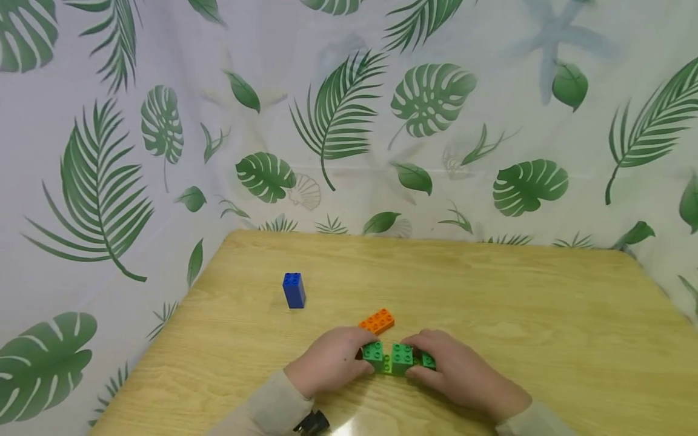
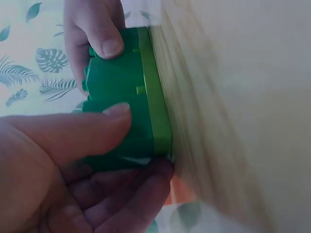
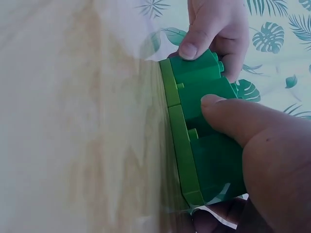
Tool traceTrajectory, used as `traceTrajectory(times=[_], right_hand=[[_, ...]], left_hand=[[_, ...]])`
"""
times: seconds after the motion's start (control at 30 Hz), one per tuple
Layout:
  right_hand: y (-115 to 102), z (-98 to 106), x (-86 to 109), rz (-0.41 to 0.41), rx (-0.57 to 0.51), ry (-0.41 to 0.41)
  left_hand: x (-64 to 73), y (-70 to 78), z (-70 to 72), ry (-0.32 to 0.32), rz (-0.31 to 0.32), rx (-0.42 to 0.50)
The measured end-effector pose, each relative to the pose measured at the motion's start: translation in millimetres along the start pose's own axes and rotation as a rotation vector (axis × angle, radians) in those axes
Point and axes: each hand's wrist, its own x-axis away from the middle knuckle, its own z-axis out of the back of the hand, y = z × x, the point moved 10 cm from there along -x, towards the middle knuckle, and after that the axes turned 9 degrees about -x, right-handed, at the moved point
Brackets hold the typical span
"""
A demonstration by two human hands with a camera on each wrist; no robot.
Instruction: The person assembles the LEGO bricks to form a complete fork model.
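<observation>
Three dark green toy building bricks stand in a row on light green bricks [image 3: 183, 150], low against the wooden table [image 1: 491, 303]. My left hand [image 1: 335, 360] pinches the leftmost green brick [image 1: 373, 358], its thumb on the near side. With thumb and fingers, my right hand [image 1: 458, 369] grips the middle green brick [image 1: 402, 360]. The right-hand green brick [image 3: 218, 167] sits partly hidden beneath that hand. Gaps between the dark bricks show light green studs. A seam between two light green pieces shows in the right wrist view.
An orange brick [image 1: 383, 320] lies just beyond the left hand's fingers. Farther back on the left, a tall blue block [image 1: 294, 292] stands upright. A leaf-print curtain [image 1: 349, 121] hangs behind the table and along its left side. Something small and black [image 1: 312, 422] shows by the left sleeve.
</observation>
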Motion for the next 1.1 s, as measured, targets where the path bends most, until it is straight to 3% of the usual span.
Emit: traceTrajectory(times=[0.17,0.3,0.43,0.57,0.67,0.87,1.0,1.1], right_hand=[[-3,3,-1.8,-0.008,0.003,-0.004],[0,2,-2.4,-0.025,-0.029,-0.012],[4,2,-2.0,-0.039,-0.053,-0.002],[5,2,-0.7,-0.038,-0.08,-0.005],[4,2,-0.2,-0.039,-0.092,-0.016],[7,1,2.3,-0.064,-0.098,-0.035],[7,2,2.3,-0.057,-0.098,-0.03],[6,2,2.1,-0.046,-0.105,-0.025]], left_hand=[[-1.2,4.4,3.7,0.007,-0.007,-0.069],[-2.3,2.4,2.2,0.0,-0.001,-0.069],[-2.9,-0.9,0.1,-0.019,-0.032,-0.03],[-0.5,-7.7,-0.4,-0.079,-0.045,0.047],[1.2,-15.7,4.7,-0.087,-0.02,0.103],[-2.9,-35.9,21.9,0.02,0.065,0.128],[-9.3,-50.8,24.1,0.06,0.135,0.183],[-16.3,-52.7,20.5,0.059,0.155,0.204]])
